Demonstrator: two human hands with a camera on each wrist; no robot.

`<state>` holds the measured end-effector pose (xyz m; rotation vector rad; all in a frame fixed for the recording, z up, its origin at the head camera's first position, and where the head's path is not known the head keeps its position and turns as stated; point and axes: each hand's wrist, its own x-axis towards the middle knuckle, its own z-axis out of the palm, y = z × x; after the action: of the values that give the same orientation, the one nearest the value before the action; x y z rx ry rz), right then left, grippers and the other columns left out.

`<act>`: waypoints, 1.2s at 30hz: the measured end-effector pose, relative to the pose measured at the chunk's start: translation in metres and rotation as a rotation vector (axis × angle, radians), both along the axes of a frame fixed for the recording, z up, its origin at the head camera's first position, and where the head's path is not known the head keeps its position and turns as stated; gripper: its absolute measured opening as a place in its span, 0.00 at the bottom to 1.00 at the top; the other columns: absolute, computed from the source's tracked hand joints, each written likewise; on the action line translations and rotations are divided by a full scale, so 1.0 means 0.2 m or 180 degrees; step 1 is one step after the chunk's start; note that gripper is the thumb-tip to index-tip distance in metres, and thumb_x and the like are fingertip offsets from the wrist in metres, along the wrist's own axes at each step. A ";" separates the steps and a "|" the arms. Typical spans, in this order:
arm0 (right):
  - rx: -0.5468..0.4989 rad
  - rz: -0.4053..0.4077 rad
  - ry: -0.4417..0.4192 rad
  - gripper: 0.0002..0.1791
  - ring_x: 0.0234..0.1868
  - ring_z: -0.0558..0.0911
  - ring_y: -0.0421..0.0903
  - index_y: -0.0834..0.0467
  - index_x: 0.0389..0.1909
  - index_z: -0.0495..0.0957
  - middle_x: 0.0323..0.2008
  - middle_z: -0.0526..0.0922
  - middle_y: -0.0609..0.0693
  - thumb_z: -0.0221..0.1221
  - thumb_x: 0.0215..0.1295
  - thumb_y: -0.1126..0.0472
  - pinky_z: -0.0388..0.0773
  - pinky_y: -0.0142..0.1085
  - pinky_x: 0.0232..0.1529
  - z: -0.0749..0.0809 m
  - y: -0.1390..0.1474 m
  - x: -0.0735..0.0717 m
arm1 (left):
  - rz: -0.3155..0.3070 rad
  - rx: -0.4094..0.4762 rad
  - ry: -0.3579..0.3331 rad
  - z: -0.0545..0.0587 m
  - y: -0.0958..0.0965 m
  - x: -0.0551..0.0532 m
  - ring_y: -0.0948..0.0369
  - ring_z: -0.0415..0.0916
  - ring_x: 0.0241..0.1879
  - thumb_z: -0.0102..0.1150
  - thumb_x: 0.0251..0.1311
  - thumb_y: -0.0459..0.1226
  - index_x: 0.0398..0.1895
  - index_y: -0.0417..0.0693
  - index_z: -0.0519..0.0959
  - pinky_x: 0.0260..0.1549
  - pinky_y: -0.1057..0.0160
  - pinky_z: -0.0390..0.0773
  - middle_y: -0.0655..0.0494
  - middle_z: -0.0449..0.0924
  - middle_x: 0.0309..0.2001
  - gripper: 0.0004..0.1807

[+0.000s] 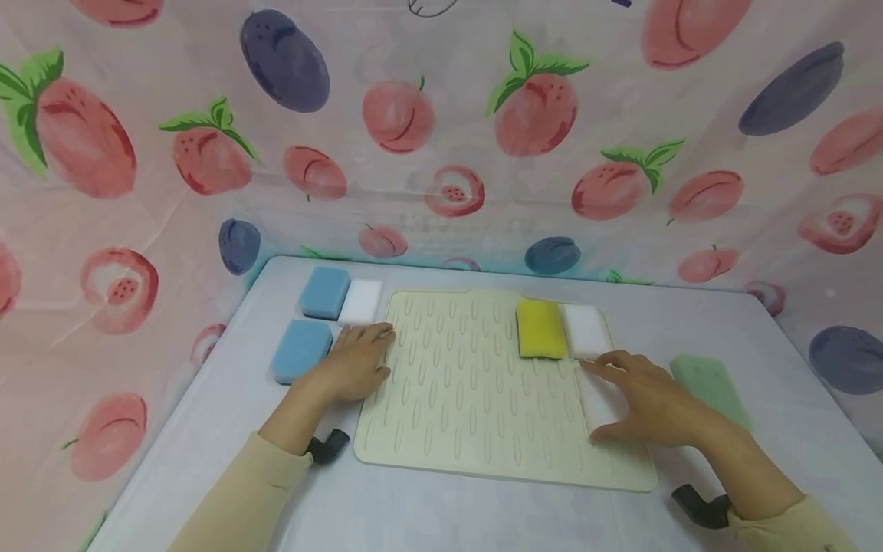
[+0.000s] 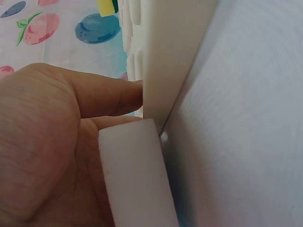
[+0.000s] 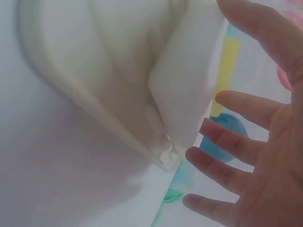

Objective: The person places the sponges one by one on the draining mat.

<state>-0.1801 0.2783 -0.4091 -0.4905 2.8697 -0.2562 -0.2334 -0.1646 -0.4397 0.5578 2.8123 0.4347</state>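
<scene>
A cream ridged mat (image 1: 469,399) lies flat on the white-covered table. My left hand (image 1: 355,364) rests at its left edge with fingers extended, the thumb touching the rim; beside the palm in the left wrist view is a white sponge block (image 2: 135,175), mostly hidden from the head view. My right hand (image 1: 651,402) hovers with spread fingers around another white sponge block (image 1: 602,395) on the mat's right side. In the right wrist view its fingertips look apart from that block. Behind it on the mat sit a yellow sponge (image 1: 541,330) and a further white block (image 1: 585,331).
Two blue sponges (image 1: 326,293) (image 1: 302,351) lie left of the mat, with a white block (image 1: 361,301) next to the farther one. To the right is a pale green sponge (image 1: 710,387), partly behind the right hand. A fruit-patterned curtain (image 1: 441,115) closes off the back.
</scene>
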 end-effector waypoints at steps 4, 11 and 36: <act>0.0019 0.0005 0.0008 0.60 0.63 0.74 0.63 0.49 0.74 0.71 0.66 0.74 0.59 0.78 0.38 0.28 0.77 0.65 0.57 0.01 0.01 0.00 | 0.0001 0.0006 0.0007 0.00 0.00 0.00 0.40 0.49 0.80 0.55 0.74 0.40 0.79 0.36 0.61 0.80 0.34 0.40 0.44 0.54 0.82 0.35; -0.0051 0.0001 0.0026 0.58 0.63 0.74 0.63 0.50 0.75 0.71 0.66 0.74 0.60 0.77 0.41 0.29 0.77 0.65 0.57 0.03 0.03 0.00 | 0.0008 0.0022 0.0002 0.00 0.00 0.00 0.40 0.49 0.80 0.55 0.74 0.40 0.79 0.37 0.61 0.80 0.34 0.40 0.44 0.54 0.82 0.34; -0.0138 -0.0131 0.0071 0.54 0.62 0.70 0.67 0.57 0.75 0.68 0.66 0.70 0.67 0.78 0.49 0.42 0.75 0.70 0.56 0.07 0.26 -0.04 | 0.0012 -0.0032 -0.0007 -0.01 0.00 0.00 0.41 0.49 0.80 0.55 0.74 0.40 0.79 0.37 0.60 0.80 0.35 0.41 0.44 0.53 0.82 0.35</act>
<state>-0.1875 0.3301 -0.3949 -0.4451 2.9038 -0.3224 -0.2332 -0.1647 -0.4417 0.5496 2.8123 0.4214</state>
